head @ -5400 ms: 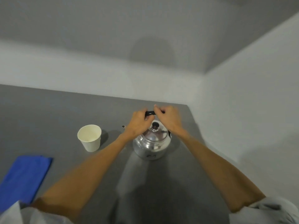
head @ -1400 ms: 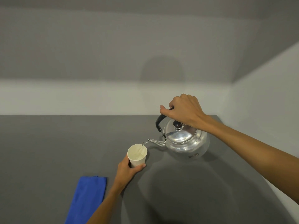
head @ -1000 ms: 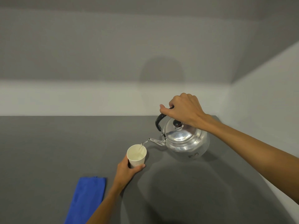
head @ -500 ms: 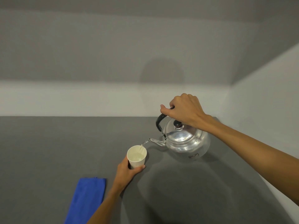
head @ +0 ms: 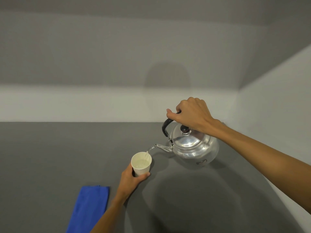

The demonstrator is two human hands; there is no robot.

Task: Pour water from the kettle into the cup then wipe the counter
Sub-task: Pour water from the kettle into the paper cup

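Gripping kettle (head: 193, 147) – right hand (head: 193, 115); left hand (head: 133, 178) – cup (head: 141, 163)

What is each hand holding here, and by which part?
The right hand grips the kettle by its black top handle. The left hand holds the paper cup around its lower wall.

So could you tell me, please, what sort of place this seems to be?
Probably a bare kitchen-style counter or a mock-up of one: a plain grey counter set in a wall corner, carrying only a metal kettle, a paper cup and a blue cloth.
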